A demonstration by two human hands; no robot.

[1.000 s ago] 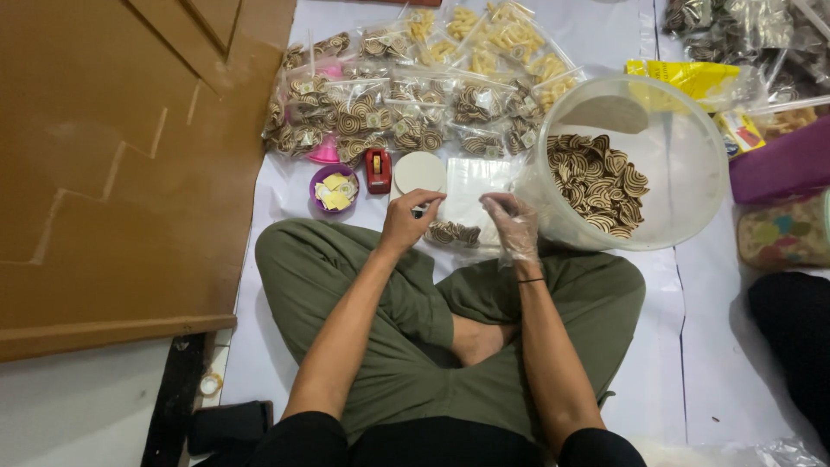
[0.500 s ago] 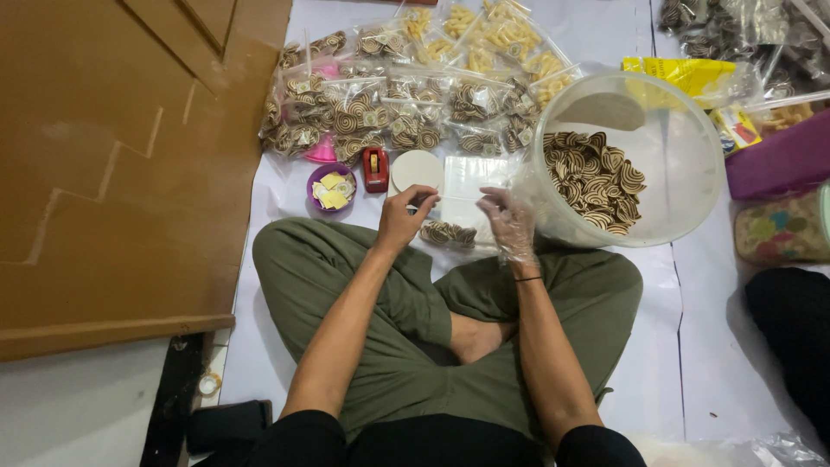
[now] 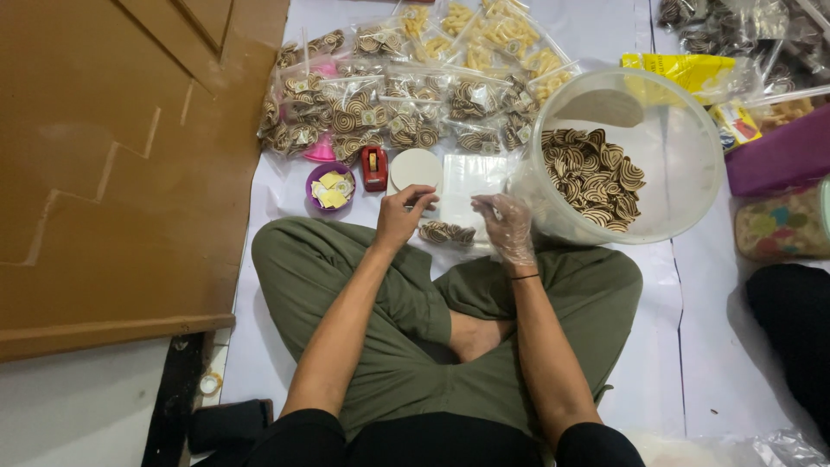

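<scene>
The person sits cross-legged on the floor, on a white sheet (image 3: 692, 346). The bare left hand (image 3: 399, 216) and the right hand (image 3: 507, 227), which wears a thin clear plastic glove, are close together in front of the knees. Both hands hold a small clear plastic bag of brown-and-cream swirl cookies (image 3: 448, 232). The left hand's fingers are bent and pinch the top edge of the bag. The right hand's fingers are curled and pinch the other end of the top edge. The bag rests low between the two hands, just in front of the legs.

Just beyond the bag lies a flat stack of empty clear bags (image 3: 471, 177). Left of that stack are a round cream lid (image 3: 416, 167), a small red tape holder (image 3: 374, 168) and a little purple bowl of yellow paper tags (image 3: 330, 188). Right of the stack stands a big round clear plastic tub (image 3: 683, 173) with many swirl cookies inside. Farther back lies a pile of filled cookie bags (image 3: 389, 112).
</scene>
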